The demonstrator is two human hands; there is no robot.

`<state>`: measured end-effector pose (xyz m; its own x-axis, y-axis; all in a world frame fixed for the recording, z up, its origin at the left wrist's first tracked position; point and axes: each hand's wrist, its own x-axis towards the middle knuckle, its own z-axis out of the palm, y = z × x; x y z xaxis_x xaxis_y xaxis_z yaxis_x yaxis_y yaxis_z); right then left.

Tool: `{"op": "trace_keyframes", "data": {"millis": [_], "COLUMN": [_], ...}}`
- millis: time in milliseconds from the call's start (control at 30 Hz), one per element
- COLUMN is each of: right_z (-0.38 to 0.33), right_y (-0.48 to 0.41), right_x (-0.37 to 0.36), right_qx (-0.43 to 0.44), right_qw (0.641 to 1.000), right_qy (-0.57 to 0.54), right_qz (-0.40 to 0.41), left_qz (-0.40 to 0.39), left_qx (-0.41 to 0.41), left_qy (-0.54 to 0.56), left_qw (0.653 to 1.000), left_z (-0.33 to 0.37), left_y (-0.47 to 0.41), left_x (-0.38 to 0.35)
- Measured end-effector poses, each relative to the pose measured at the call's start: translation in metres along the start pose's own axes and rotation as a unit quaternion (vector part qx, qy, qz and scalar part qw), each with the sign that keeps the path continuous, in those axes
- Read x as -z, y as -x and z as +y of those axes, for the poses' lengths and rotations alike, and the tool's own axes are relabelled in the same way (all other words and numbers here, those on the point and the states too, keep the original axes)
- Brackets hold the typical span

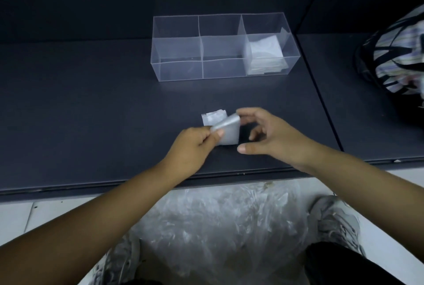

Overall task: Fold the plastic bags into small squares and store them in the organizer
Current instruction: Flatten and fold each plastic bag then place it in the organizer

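Note:
A half-folded translucent plastic bag (pixel 226 130) lies on the dark table (pixel 91 112) near its front edge. My left hand (pixel 195 144) pinches the bag's near left flap and lifts it over. My right hand (pixel 263 135) hovers at the bag's right side with fingers spread, its fingertips touching the raised flap's upper edge. The clear organizer (pixel 220 34) with several compartments stands farther back. Its right-hand compartments hold folded white bags (pixel 265 52); the others look empty.
A pile of loose clear plastic bags (pixel 218 222) lies on the floor between my shoes, below the table's front edge. A black mesh basket with striped cloth (pixel 394 55) sits at the right on a neighbouring table surface.

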<state>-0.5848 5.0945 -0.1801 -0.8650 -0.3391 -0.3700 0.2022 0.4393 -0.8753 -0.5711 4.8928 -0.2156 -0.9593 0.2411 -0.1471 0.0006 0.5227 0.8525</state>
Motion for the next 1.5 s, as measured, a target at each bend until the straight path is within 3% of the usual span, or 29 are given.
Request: {"op": "trace_keyframes", "data": {"millis": [67, 167, 267, 333, 400, 467, 533, 567, 633, 700, 833, 1000, 1100, 1233, 1367, 1500], "right_z": [0.005, 0.011, 0.013, 0.013, 0.013, 0.014, 0.014, 0.014, 0.014, 0.016, 0.019, 0.016, 0.011, -0.004, -0.02, -0.025], "right_y": [-0.014, -0.033, -0.046, -0.051, -0.054, -0.055, -0.055, -0.054, -0.053, -0.049, -0.039, -0.04, -0.04, -0.036, -0.026, -0.023], "right_x": [-0.011, -0.022, -0.024, -0.024, -0.025, -0.026, -0.027, -0.027, -0.028, -0.029, -0.039, -0.048, -0.044, -0.028, -0.012, -0.003], "right_qx": [-0.002, -0.026, -0.068, -0.084, -0.087, -0.085, -0.081, -0.078, -0.071, -0.055, -0.023, -0.026, -0.005, 0.044, 0.115, 0.147], "right_qw": [1.0, 0.997, 0.99, 0.987, 0.986, 0.986, 0.985, 0.986, 0.986, 0.983, 0.964, 0.952, 0.968, 0.99, 0.989, 0.983], "right_qy": [-0.016, -0.02, -0.014, 0.013, 0.035, 0.049, 0.053, 0.052, 0.059, 0.103, 0.21, 0.252, 0.19, 0.094, 0.092, 0.113], "right_qz": [0.004, 0.076, 0.127, 0.136, 0.137, 0.138, 0.14, 0.141, 0.142, 0.142, 0.162, 0.172, 0.166, 0.095, -0.001, 0.017], "left_qz": [0.001, 0.033, 0.062, 0.106, 0.176, 0.232, 0.187, 0.132, 0.024, -0.029, -0.033, -0.011, -0.019, -0.089, -0.168, -0.065], "left_qx": [0.05, 0.122, 0.217, 0.249, 0.195, 0.018, -0.137, -0.162, -0.125, -0.075, -0.018, 0.05, 0.072, 0.083, 0.111, 0.083], "left_qy": [0.033, 0.091, 0.228, 0.258, 0.167, -0.038, -0.205, -0.261, -0.348, -0.397, -0.413, -0.43, -0.365, -0.113, 0.148, 0.252], "left_qw": [0.998, 0.988, 0.947, 0.927, 0.95, 0.972, 0.951, 0.942, 0.929, 0.914, 0.91, 0.902, 0.928, 0.986, 0.968, 0.962], "left_z": [0.003, 0.004, 0.005, 0.004, -0.003, -0.009, -0.014, -0.019, -0.028, -0.038, -0.039, -0.023, -0.014, 0.0, 0.012, 0.017], "left_y": [-0.01, -0.02, -0.029, -0.032, -0.03, -0.024, -0.02, -0.021, -0.022, -0.023, -0.023, -0.016, -0.013, -0.015, -0.017, -0.021], "left_x": [0.002, 0.001, -0.001, 0.002, 0.004, 0.007, 0.005, 0.002, -0.003, -0.004, -0.011, -0.032, -0.032, 0.002, 0.037, 0.036]}}
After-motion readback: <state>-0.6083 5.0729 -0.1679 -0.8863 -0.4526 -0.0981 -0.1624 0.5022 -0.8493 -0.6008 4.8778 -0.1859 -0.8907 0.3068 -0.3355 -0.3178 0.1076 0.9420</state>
